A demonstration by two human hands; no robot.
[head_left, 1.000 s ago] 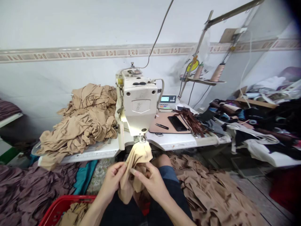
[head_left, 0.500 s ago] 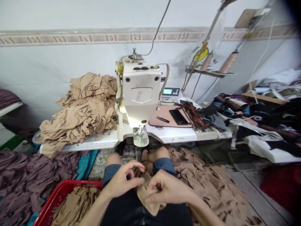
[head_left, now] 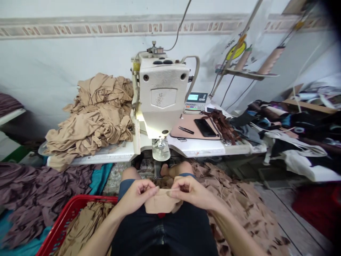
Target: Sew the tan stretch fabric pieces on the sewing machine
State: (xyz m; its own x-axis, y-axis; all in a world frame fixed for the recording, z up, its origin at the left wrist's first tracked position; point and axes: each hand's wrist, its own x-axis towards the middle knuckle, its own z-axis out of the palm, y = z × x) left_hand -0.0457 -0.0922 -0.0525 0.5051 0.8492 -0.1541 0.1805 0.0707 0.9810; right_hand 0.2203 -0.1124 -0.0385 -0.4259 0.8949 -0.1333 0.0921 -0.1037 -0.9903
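Above my lap, a small tan fabric piece [head_left: 162, 202] is stretched between my two hands. My left hand [head_left: 138, 197] pinches its upper left edge between thumb and fingers. At the upper right edge, my right hand [head_left: 193, 192] has it in a similar pinch. The cloth hangs down over my dark shorts, with its top edge drawn fairly straight. Just beyond the hands stands a white sewing machine [head_left: 162, 92]. Its lit needle area and rounded metal bed [head_left: 161, 151] face me, with no cloth on the bed.
Tan cloth is heaped [head_left: 93, 121] on the table's left side. A red basket [head_left: 77, 199] of tan pieces stands at my left, beside purple fabric [head_left: 39, 199]. Thread snips [head_left: 185, 130] and a phone [head_left: 205, 128] lie right of the machine. More tan pieces [head_left: 239, 206] cover the floor.
My left hand has closed on the fabric's edge, where before its fingers were apart. The bunched cloth is now spread between both hands. The view has shifted slightly.
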